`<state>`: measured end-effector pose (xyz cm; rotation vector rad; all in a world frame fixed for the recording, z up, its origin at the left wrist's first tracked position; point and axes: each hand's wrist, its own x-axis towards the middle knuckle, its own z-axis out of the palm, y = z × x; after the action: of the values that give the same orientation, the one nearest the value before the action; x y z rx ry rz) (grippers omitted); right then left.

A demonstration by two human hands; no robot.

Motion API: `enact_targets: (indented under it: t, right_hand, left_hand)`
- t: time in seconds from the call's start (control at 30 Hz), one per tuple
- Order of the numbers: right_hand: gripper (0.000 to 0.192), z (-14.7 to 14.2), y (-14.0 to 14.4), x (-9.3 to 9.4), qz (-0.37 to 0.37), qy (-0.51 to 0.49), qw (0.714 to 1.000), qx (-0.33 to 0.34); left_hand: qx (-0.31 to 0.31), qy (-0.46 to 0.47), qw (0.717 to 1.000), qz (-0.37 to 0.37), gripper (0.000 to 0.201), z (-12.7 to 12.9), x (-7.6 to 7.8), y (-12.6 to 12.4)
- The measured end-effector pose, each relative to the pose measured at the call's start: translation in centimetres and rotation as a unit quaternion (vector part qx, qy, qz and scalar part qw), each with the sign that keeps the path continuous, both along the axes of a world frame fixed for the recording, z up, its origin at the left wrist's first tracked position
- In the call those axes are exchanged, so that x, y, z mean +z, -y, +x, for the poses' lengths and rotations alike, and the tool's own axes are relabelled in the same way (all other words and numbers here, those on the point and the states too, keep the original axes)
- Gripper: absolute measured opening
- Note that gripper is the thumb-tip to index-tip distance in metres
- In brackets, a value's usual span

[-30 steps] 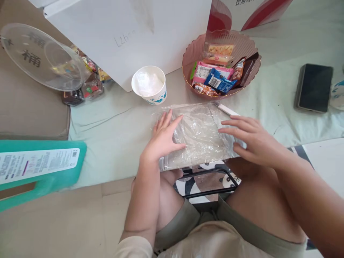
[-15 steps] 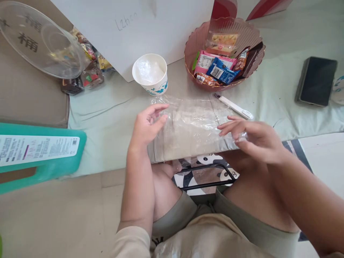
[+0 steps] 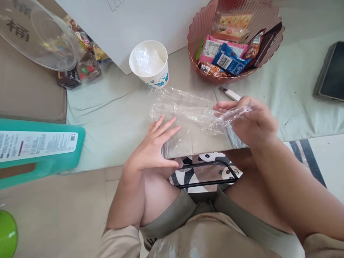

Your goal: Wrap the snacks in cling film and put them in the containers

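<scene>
Left hand [image 3: 154,145] lies spread flat on the plastic bag [image 3: 188,114], pinning it to the worktop [image 3: 113,118]; right hand [image 3: 249,120], at 3 o'clock, pinches its lifted edge. Cup [image 3: 149,64] stands at 11.

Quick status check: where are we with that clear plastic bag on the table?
Done: clear plastic bag lies on the table. In hand: right hand pinches and lifts its right edge; left hand presses flat beside it. Left: bag looks empty; snacks sit in the pink bowl.
</scene>
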<state>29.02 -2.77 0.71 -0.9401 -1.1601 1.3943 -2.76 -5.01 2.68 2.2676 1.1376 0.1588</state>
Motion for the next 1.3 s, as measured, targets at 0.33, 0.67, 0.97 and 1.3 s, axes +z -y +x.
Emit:
enact_targets:
  t: [0.33, 0.67, 0.97, 1.3]
  right_hand:
    - [0.022, -0.7, 0.9, 1.1, -0.069, -0.076, 0.994, -0.039]
    - [0.040, -0.4, 0.2, 1.3, -0.095, -0.040, 0.994, -0.021]
    - [0.084, 0.5, 1.5, 0.2, -0.010, 0.028, 1.000, -0.003]
    - [0.032, -1.2, 3.0, 0.2, -0.027, 0.213, 0.974, -0.068]
  left_hand:
    - [0.014, 0.119, 0.980, 0.161, 0.051, 1.2, -1.2, -1.2]
    - [-0.006, 0.118, 0.967, 0.225, 0.032, 4.8, -2.3, 0.2]
    - [0.280, 0.425, 0.859, 0.064, 0.024, 3.2, -1.7, -0.6]
    - [0.456, 0.459, 0.760, -0.070, 0.040, 0.9, -0.6, -2.4]
